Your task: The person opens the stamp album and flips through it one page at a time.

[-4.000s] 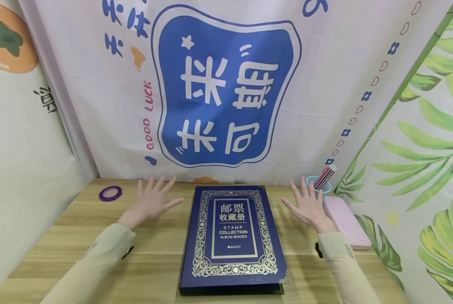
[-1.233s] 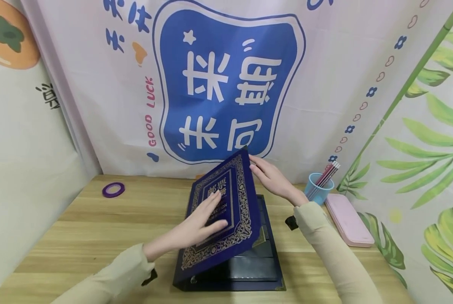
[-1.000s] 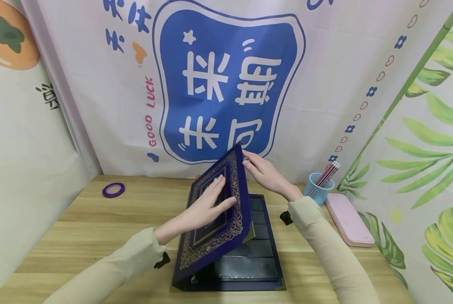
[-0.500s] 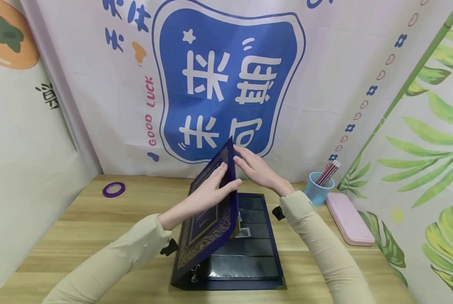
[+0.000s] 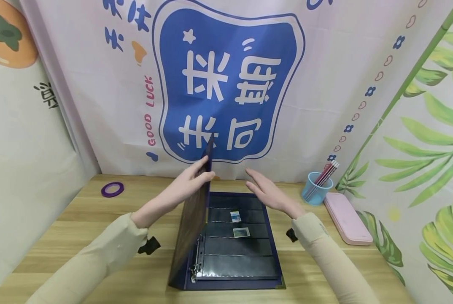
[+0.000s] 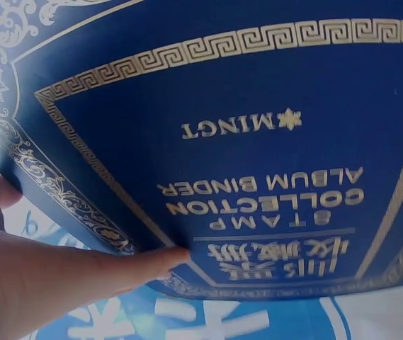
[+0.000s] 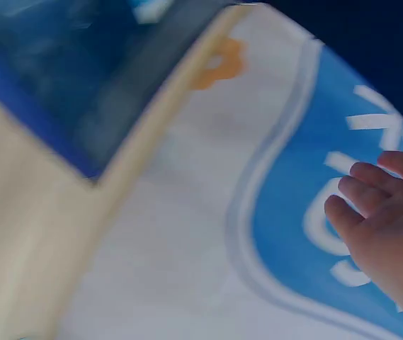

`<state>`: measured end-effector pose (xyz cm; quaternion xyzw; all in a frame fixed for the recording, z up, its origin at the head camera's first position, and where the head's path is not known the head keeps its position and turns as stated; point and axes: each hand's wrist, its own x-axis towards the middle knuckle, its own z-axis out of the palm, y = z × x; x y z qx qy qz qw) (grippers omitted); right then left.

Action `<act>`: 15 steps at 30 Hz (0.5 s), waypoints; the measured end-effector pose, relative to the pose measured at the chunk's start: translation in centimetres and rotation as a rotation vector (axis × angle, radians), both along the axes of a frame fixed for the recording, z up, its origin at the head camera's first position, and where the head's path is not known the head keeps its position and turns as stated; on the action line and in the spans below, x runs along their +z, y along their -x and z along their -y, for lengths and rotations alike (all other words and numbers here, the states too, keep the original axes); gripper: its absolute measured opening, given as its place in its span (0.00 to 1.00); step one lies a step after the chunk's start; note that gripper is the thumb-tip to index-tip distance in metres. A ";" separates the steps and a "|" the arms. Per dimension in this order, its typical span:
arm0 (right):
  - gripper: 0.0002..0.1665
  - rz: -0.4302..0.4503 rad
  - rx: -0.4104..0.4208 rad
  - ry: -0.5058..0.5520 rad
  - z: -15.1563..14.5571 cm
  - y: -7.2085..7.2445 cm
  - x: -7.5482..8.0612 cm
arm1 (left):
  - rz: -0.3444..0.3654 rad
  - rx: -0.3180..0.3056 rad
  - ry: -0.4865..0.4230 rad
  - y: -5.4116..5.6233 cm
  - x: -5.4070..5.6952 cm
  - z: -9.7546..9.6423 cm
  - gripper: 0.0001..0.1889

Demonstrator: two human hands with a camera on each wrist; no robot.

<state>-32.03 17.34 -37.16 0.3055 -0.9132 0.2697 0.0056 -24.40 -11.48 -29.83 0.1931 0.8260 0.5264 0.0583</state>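
Observation:
A blue stamp album (image 5: pixel 241 266) stands half open on the wooden table, its front cover (image 6: pixel 258 156) raised near upright. My left hand (image 5: pixel 173 196) holds this cover near its free edge, straight fingers along the printed outer face and thumb at the edge. Inside, a dark pocket page (image 5: pixel 238 247) shows two small stamps; the upper stamp (image 5: pixel 235 217) is bluish, the lower stamp (image 5: pixel 241 232) pale-bordered. My right hand (image 5: pixel 270 192) hovers right of the cover, apart from it, fingers loosely extended and holding nothing. Its fingers (image 7: pixel 360 202) appear before the backdrop in the right wrist view.
At the back left lies a purple roll of tape (image 5: pixel 112 189). A light blue cup (image 5: pixel 316 188) with several pencils (image 5: pixel 327 173) stands at the back right, beside a pink case (image 5: pixel 349 219). A printed cloth (image 5: pixel 228 84) hangs behind the table (image 5: pixel 78 228).
Both hands went from hovering beside the closed album to its cover, which has swung up and leftward. The right hand has left the cover; the page and stamps have come into view.

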 end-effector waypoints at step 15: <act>0.46 0.061 -0.015 -0.331 -5.8 -3.8 -10.0 | -0.088 0.053 -0.048 -1.8 1.1 7.9 0.33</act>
